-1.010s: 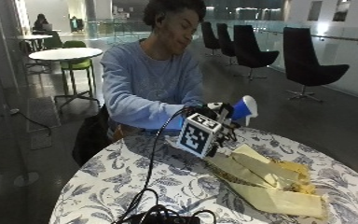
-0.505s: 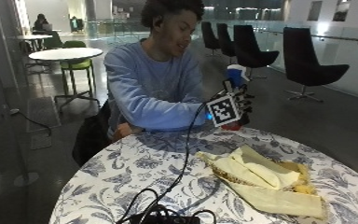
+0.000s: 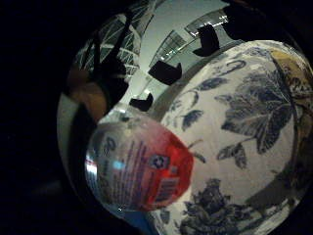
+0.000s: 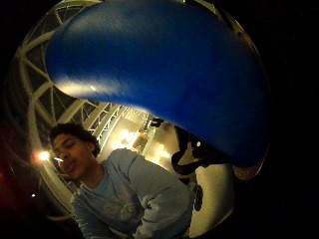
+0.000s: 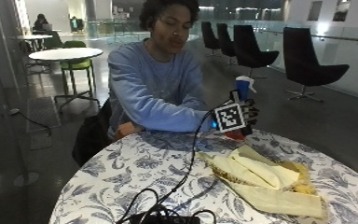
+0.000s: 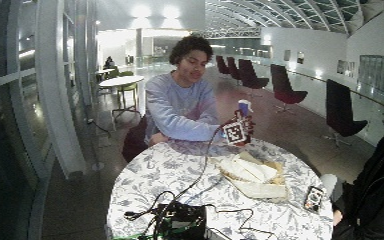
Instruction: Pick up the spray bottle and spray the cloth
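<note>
In the outside view my gloved right hand (image 5: pixel 246 116) grips a spray bottle (image 5: pixel 244 88) and holds it upright above the far edge of the floral table (image 5: pixel 135 168). The bottle has a blue and white spray head and a red lower part (image 5: pixel 235 135). A crumpled yellow cloth (image 5: pixel 263 177) lies on the table just in front of and below the hand. The wide outside view shows the same hand (image 6: pixel 242 131), bottle (image 6: pixel 244 107) and cloth (image 6: pixel 252 175). The bottle's clear base with its red label (image 3: pixel 139 166) fills one palm view, over the table (image 3: pixel 234 122). Its blue head (image 4: pixel 164 74) fills the other.
Black cables and a dark box (image 5: pixel 160 215) sit at the table's near edge. A phone (image 6: pixel 314 197) lies near the right rim, beside a second seated person (image 6: pixel 378 165). The bare left forearm (image 5: pixel 126 130) rests at the far edge.
The hand has lifted the bottle from low beside the cloth and turned it from tilted to upright. The cloth has stayed where it was.
</note>
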